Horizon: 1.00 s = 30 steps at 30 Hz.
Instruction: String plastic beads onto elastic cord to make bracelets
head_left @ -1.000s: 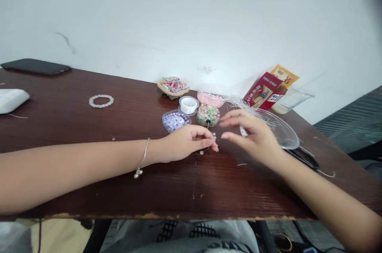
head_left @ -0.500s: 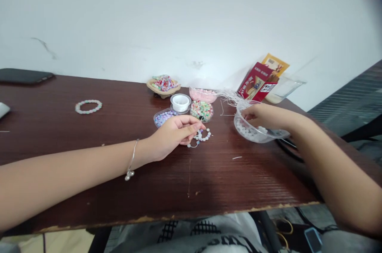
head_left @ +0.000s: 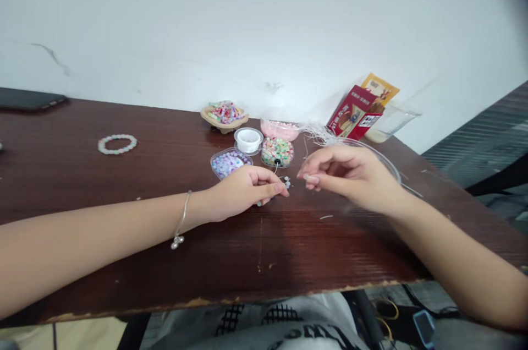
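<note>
My left hand (head_left: 249, 190) is closed in a pinch on a thin cord, most of it hidden by the fingers. Part of a string of pale beads (head_left: 287, 182) shows just beyond its fingertips. To the right, my right hand (head_left: 342, 176) pinches what looks like a small whitish bead (head_left: 306, 176) between thumb and finger. Behind and beneath that hand lies a clear plastic bowl (head_left: 390, 162), mostly covered by it. Close to my left hand are a tub of purple and blue beads (head_left: 225, 161) and a tub of multicoloured beads (head_left: 277, 149).
A spool of white cord (head_left: 248, 141), a tub of pink beads (head_left: 280, 130) and a dish of colourful pieces (head_left: 226, 113) stand near the wall. A finished-looking bead bracelet (head_left: 117, 144) lies left, below a dark phone (head_left: 31, 99). A red box (head_left: 355, 113) leans at back right.
My right hand has come out of the clear bowl and moved left toward my left hand, fingers pinched. My left hand stays nearly in place, slightly lower over the strung beads.
</note>
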{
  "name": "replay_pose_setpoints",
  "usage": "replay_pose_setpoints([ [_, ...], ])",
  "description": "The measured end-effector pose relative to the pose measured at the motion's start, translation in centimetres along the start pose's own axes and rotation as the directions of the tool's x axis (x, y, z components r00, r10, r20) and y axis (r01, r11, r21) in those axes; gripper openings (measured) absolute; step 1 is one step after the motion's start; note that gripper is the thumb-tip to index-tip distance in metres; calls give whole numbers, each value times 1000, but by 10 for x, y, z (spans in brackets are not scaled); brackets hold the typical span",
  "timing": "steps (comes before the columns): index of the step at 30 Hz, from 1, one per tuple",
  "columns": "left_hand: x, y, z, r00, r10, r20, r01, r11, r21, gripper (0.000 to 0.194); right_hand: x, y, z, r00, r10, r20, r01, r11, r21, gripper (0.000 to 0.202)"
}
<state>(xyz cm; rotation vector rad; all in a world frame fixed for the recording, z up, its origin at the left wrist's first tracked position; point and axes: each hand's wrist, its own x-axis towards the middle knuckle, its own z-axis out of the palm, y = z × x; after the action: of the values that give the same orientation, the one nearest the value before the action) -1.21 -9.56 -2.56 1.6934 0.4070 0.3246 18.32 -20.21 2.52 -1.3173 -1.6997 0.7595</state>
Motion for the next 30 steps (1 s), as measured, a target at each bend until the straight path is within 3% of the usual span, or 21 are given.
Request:
replay_pose_setpoints([
  [5,-1,0,0,999,29,16,-29,999,32,26,2,11,18,997,-11,-80,6,998,-65,13],
  [9,-1,-1,0,998,49,41,-48,999,-10,25,5,13,19,997,45,-55,-46,998,-29,13],
  [30,0,-1,-1,997,51,64,-50,999,-22,26,4,18,23,998,25,-54,-23,999,43,13],
])
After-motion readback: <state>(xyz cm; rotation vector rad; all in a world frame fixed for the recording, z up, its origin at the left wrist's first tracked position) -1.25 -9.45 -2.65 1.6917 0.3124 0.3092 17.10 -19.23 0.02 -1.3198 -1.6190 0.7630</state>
